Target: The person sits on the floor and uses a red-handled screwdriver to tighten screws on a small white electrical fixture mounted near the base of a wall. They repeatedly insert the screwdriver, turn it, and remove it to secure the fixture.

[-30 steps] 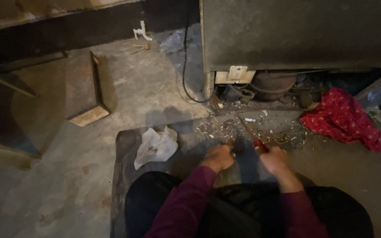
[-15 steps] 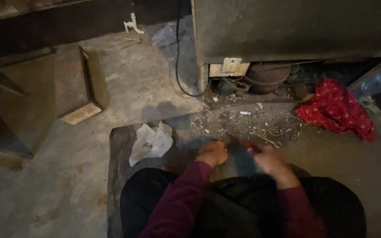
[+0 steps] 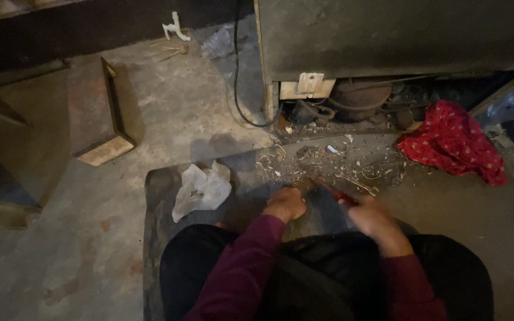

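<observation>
At the far left a wooden block (image 3: 96,113) stands on edge on the concrete floor (image 3: 168,119), well apart from the person. Closer in, a crumpled white plastic bag (image 3: 202,189) lies on the near left corner of a dark mat (image 3: 156,238), to the left of the left hand (image 3: 285,204); whether anything is inside the bag cannot be told. The left hand is curled into a loose fist, knuckles up, resting on the mat just short of a spread of scraps and wire bits (image 3: 328,163); whether it grips anything cannot be seen. Between the two hands runs a slim red-handled tool (image 3: 335,194), slanting from upper left down to the right, its tip near the scraps and its handle end going into the right hand (image 3: 376,217). The right hand is closed around that handle, fingers wrapped tight, and sits a little nearer the person than the left. Both sleeves are maroon. Above the hands, a black cable (image 3: 239,89) drops down the floor beside the open base of a large metal cabinet (image 3: 388,35). In that open base sit a rounded dark motor (image 3: 358,98) and tangled parts, dim and hard to make out. To the right of the scraps a red patterned cloth (image 3: 453,142) lies bunched on the floor, well apart from the right hand.
</observation>
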